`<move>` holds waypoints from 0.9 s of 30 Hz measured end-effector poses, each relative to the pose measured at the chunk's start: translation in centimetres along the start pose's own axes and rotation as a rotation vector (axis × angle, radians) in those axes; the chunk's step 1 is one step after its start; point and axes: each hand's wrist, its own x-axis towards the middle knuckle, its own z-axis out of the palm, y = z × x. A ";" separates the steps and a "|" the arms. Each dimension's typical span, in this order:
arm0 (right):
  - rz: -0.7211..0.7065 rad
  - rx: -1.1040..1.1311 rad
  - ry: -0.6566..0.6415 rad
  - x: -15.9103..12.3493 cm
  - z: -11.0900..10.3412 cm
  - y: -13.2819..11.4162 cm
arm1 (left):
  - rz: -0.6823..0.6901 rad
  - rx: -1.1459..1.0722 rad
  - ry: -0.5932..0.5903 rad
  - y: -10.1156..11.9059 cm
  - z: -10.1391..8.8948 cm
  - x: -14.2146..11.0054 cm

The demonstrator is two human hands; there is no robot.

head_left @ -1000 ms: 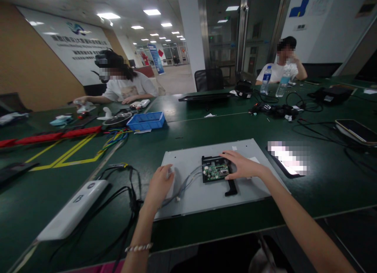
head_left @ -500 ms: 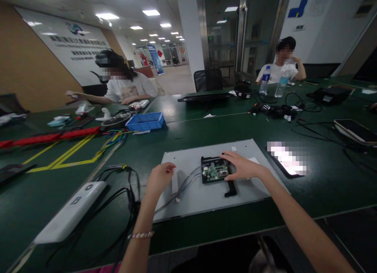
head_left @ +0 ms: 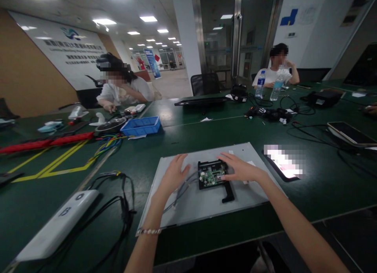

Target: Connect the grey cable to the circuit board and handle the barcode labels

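Observation:
A green circuit board (head_left: 210, 178) in a black frame with a leg (head_left: 228, 193) lies on a pale grey flat panel (head_left: 194, 214). My right hand (head_left: 240, 169) spans the frame's right end, its thumb at the connector and its fingers at the far edge. Left of the board, my left hand (head_left: 173, 175) is over the panel with fingers stretched out and nothing in it. Thin grey wires (head_left: 184, 188) run from the board under that hand. A beaded bracelet (head_left: 149, 231) circles my left wrist.
At left lie a white power strip (head_left: 59, 226) and black cables (head_left: 125, 216). A blue bin (head_left: 140, 126) stands farther back. Right of the panel is a lit phone (head_left: 282, 163). Two people (head_left: 126, 88) sit across the table, near a dark screen (head_left: 203, 101) and bottles (head_left: 260, 84).
My left hand has opened from a pinch and moved right over the panel. My right hand stays at the board, its thumb slightly farther in. The view has shifted; one person's arm has drawn in.

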 end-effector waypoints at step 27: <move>0.139 -0.281 0.367 0.7 -1.1 6.6 | 0.188 -0.332 -0.514 2.4 0.3 -0.7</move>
